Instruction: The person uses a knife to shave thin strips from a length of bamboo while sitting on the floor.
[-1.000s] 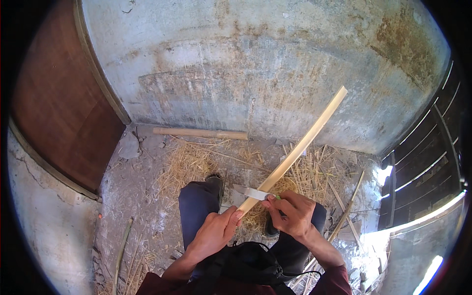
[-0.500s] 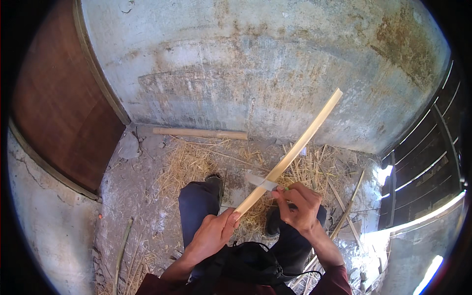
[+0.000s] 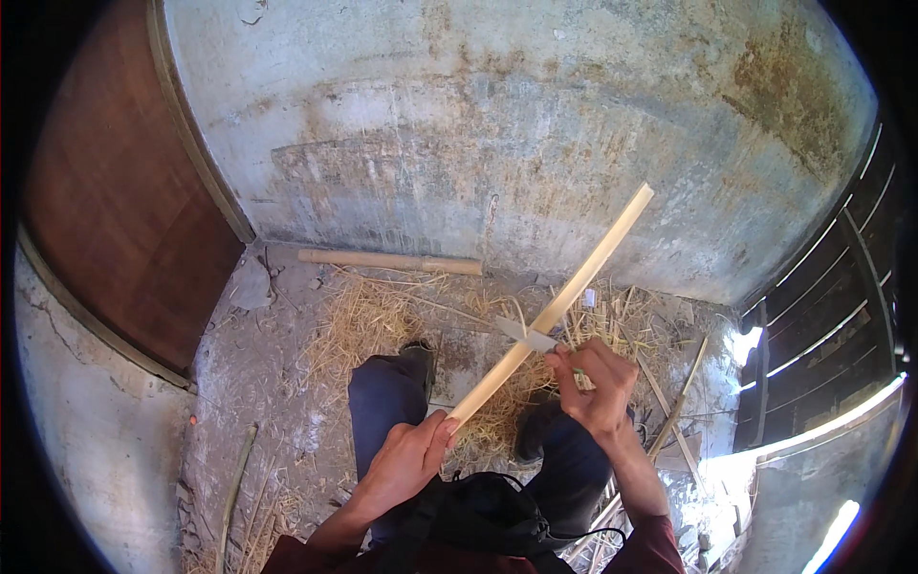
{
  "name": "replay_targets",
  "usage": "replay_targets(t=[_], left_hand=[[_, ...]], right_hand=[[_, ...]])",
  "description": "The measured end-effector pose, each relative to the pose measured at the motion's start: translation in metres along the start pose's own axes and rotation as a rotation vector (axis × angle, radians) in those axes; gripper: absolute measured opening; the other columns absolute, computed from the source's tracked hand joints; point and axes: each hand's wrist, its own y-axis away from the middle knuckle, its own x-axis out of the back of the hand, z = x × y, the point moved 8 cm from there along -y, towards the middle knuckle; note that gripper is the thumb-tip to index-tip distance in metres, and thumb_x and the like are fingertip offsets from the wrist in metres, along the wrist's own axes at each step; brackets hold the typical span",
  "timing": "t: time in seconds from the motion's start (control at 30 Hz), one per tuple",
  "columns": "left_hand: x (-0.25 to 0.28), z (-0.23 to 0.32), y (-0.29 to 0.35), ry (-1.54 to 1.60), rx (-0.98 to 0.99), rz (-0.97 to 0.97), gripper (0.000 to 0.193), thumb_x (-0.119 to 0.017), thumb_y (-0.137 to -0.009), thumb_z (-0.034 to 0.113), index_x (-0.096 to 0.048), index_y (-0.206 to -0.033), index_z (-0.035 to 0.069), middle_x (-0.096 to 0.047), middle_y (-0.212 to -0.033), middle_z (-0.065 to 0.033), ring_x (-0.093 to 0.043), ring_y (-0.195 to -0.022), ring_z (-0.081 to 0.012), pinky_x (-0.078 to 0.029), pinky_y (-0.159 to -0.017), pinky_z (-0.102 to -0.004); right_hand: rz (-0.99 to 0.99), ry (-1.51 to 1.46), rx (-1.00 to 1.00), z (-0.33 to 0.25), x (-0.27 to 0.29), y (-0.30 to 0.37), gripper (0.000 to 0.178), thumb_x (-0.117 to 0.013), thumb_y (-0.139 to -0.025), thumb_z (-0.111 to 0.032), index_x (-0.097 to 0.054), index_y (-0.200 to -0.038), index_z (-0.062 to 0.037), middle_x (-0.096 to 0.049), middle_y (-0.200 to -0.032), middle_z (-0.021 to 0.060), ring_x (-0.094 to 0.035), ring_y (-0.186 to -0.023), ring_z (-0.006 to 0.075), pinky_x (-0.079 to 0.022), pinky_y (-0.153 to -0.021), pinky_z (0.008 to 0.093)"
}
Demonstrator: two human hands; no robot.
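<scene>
A long pale strip of split bamboo point(image 3: 585, 275) slants up and away to the right in front of me. Its near end is gripped by my left hand point(image 3: 405, 461), fingers wrapped round it. My right hand point(image 3: 602, 390) is closed on a knife point(image 3: 538, 340), whose handle is mostly hidden by the fingers, with a bit of green showing. The blade lies across the strip near its middle, pointing up and left. A thin curl of shaving point(image 3: 519, 308) stands up by the blade.
Shavings point(image 3: 359, 320) litter the floor round my shoes. A bamboo pole point(image 3: 390, 260) lies along the stained wall point(image 3: 459, 124). More sticks point(image 3: 681, 402) lie at the right, by a dark slatted panel point(image 3: 827, 316). A brown door point(image 3: 124, 191) is at the left.
The knife and my right hand have moved a little up and to the right along the strip. The strip's far end has dipped slightly, and a thin curl now shows at the blade.
</scene>
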Motion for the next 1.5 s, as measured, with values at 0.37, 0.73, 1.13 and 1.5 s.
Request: replay_targets(t=[0.37,0.73,1.13,1.5], left_hand=[[0.004,-0.003,0.004,-0.058,0.028,0.003,0.034,-0.049,-0.118,0.024,-0.06,-0.095,0.001,-0.059,-0.064,-0.0112,-0.067,-0.056,-0.0289,-0.051,-0.057,-0.0399],[0.001,-0.02,0.029,-0.04,0.007,-0.007,0.034,-0.048,-0.118,0.022,-0.061,-0.095,0.001,-0.059,-0.063,-0.0113,-0.066,-0.055,-0.0289,-0.05,-0.057,-0.0414],[0.005,-0.033,0.022,-0.027,0.099,-0.057,0.029,-0.05,-0.117,0.021,-0.062,-0.101,0.001,-0.065,-0.071,-0.0206,-0.067,-0.068,-0.0474,-0.051,-0.061,-0.051],[-0.009,-0.02,0.001,0.114,0.108,-0.116,0.047,-0.035,-0.122,0.033,-0.068,-0.105,0.003,-0.048,-0.054,-0.0015,-0.051,-0.043,-0.0126,-0.043,-0.047,-0.0322]], right_hand=[[-0.002,-0.036,-0.007,0.013,-0.006,-0.005,0.014,-0.091,-0.083,-0.009,-0.079,-0.09,-0.0056,-0.067,-0.073,0.0068,-0.064,-0.055,0.024,-0.047,-0.049,0.0361],[0.139,0.13,-0.233,0.106,0.032,-0.031,0.017,-0.083,-0.092,-0.009,-0.071,-0.084,-0.0008,-0.073,-0.077,0.0148,-0.063,-0.059,0.0261,-0.048,-0.057,0.0352],[0.096,-0.054,-0.403,0.127,0.025,-0.025,0.016,-0.082,-0.097,-0.014,-0.074,-0.094,0.0001,-0.078,-0.082,0.0124,-0.064,-0.065,0.0136,-0.049,-0.062,0.0315],[-0.115,-0.166,-0.098,0.005,-0.016,0.003,0.02,-0.091,-0.088,-0.018,-0.077,-0.098,-0.0076,-0.074,-0.084,0.008,-0.07,-0.062,0.0255,-0.052,-0.055,0.0374]])
